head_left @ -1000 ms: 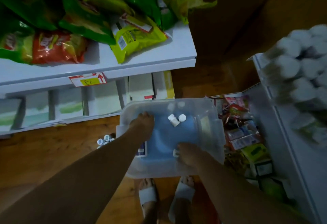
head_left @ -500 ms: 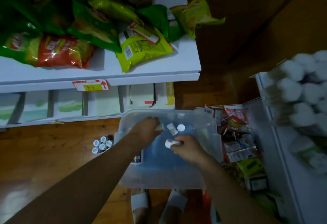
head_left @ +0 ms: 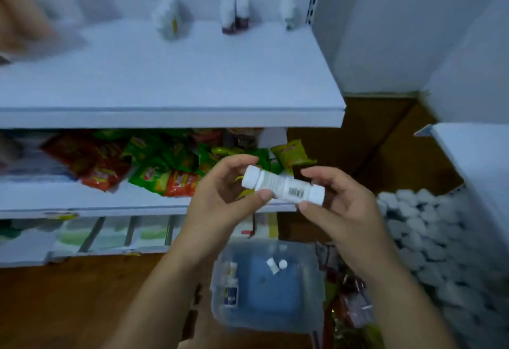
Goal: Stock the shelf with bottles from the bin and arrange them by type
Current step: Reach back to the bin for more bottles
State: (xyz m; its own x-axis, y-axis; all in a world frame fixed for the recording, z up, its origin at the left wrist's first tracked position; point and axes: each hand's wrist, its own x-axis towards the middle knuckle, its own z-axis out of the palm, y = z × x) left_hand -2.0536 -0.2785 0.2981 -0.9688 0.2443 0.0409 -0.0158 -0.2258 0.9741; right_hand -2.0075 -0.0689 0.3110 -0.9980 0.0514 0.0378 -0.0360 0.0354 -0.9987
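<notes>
**Fingers.** Left thumb [head_left: 264, 196] and curled fingers [head_left: 242, 159] pinch the neck end. Right thumb [head_left: 305, 207] and fingers [head_left: 312, 173] close narrowly on the base end. Nothing else is in either grip.

**Item held.** White plastic bottle [head_left: 283, 187] with a white screw cap, lying level between the left hand [head_left: 220, 200] and the right hand [head_left: 341, 205]. The cap points left and the barcode label faces up. It hangs in mid-air in front of the shelving, touching no shelf.

**Change.** Half a second ago both hands were down in the clear plastic bin [head_left: 217, 308] on the floor, the right one closing on a white-capped bottle. The bottle is now out and raised, and the view has lifted to the white top shelf [head_left: 165, 78]. The pick looks complete and placing is not yet begun. The upturned label suggests the type is being read.

**Destination.** Several standing bottles are spaced along the back of the top shelf: a pale one [head_left: 168, 18], a dark-based pair [head_left: 234, 15] and a small one [head_left: 287, 12]. All are too blurred to match by type.

**Stock remaining.** The bin holds two small white-capped bottles [head_left: 276, 264] and a blue-labelled bottle [head_left: 230, 289] by its left wall, so more trips are likely.

**Surroundings.** Green and red snack packets [head_left: 154, 168] lie on the middle shelf. White rolls [head_left: 427, 238] are stacked to the right.
</notes>
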